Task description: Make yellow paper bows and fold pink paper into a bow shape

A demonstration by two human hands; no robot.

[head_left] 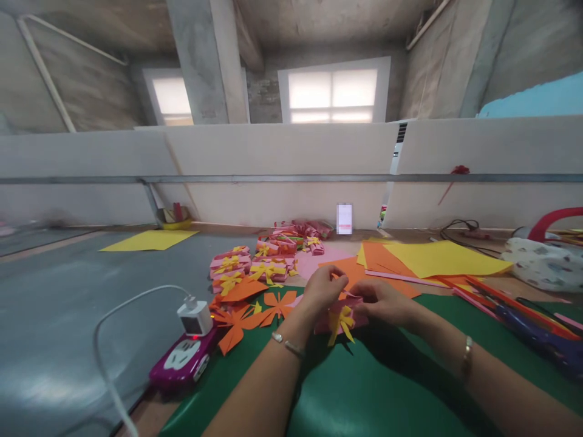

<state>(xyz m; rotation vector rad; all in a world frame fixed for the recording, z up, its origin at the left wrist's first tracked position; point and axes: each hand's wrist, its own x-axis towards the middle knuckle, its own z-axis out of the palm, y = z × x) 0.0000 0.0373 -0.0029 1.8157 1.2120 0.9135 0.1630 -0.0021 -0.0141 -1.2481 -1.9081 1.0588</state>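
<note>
A folded pink paper piece (324, 323) with a yellow paper bow (342, 321) on its front stands on the green mat (355, 388). My left hand (324, 286) is closed at its top left edge, fingertips pinched together. My right hand (385, 300) grips the right side of the same piece between thumb and fingers. Part of the pink paper is hidden behind both hands. To the left of my left hand lie orange paper flower cut-outs (277, 306). Beyond them sit several similar pink pieces with yellow bows (268, 271).
Yellow sheets (449, 262) and orange sheets (387, 258) lie behind my right hand. Dark blue scissors (528, 328) rest at right among paper strips. A purple power strip (184, 363) with a white charger (195, 317) and cable stands at left. A lit phone (345, 218) leans on the partition.
</note>
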